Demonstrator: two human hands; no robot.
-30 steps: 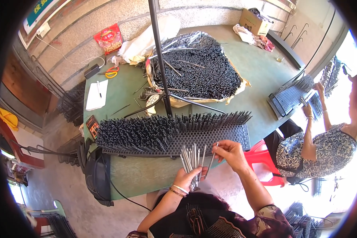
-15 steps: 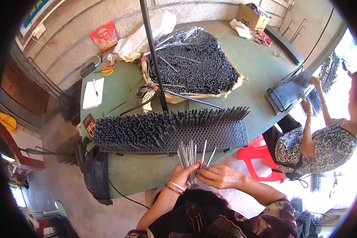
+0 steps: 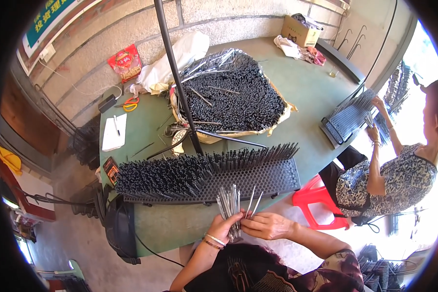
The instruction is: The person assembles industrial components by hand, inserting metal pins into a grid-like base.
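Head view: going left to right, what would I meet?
White paper sheet → bundle of thin silvery rods in the left hand → bare right hand → red plastic stool → co-worker's blue-and-white patterned top.

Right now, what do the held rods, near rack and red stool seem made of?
Held rods: probably metal, silvery and fairly shiny, from bright glints along them.
Near rack: dark, dull sheen, perforated; metal or plastic, can't tell.
Red stool: likely moulded plastic, smooth, evenly coloured.

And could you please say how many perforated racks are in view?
2: the near rack at the front of the table, the farther rack at its right, before a co-worker. Others may be hidden.
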